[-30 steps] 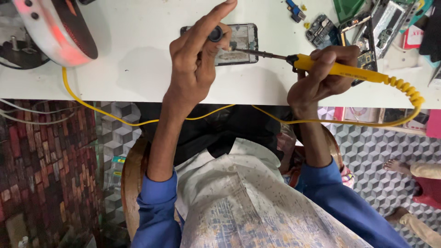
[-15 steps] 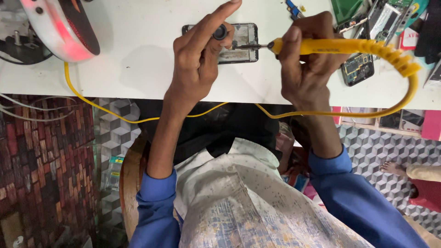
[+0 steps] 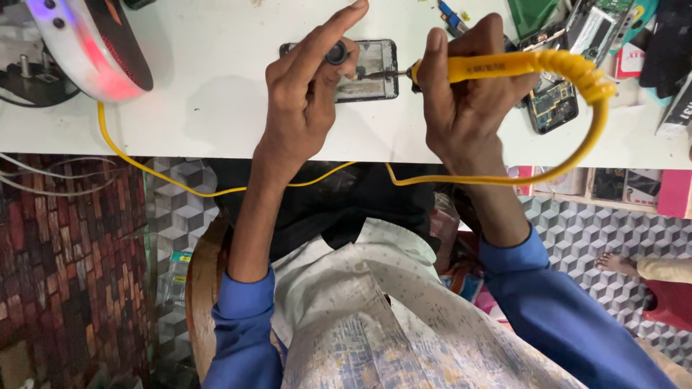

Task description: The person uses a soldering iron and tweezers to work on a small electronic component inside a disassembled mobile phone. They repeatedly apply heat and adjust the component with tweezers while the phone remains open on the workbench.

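An opened phone [image 3: 373,73] with its insides bare lies flat on the white table [image 3: 209,101]. My left hand [image 3: 306,97] rests over its left end, pinching a small dark round part [image 3: 336,52] between thumb and fingers, the forefinger stretched out. My right hand [image 3: 468,108] is wrapped around a yellow soldering iron [image 3: 504,66], held level. Its metal tip touches the phone's inner surface just right of my left hand. The iron's yellow cord [image 3: 577,144] loops off to the right and back under the table edge.
A round white lamp [image 3: 94,50] glowing red stands at the table's left. Several phone boards and parts [image 3: 551,108] lie at the right. The yellow cord [image 3: 166,180] hangs below the table front. Another person's bare foot [image 3: 613,263] shows on the patterned floor at the right.
My right hand has moved left along the table with the soldering iron and turned over it; the tip now sits on the phone. My left hand has stayed on the phone.
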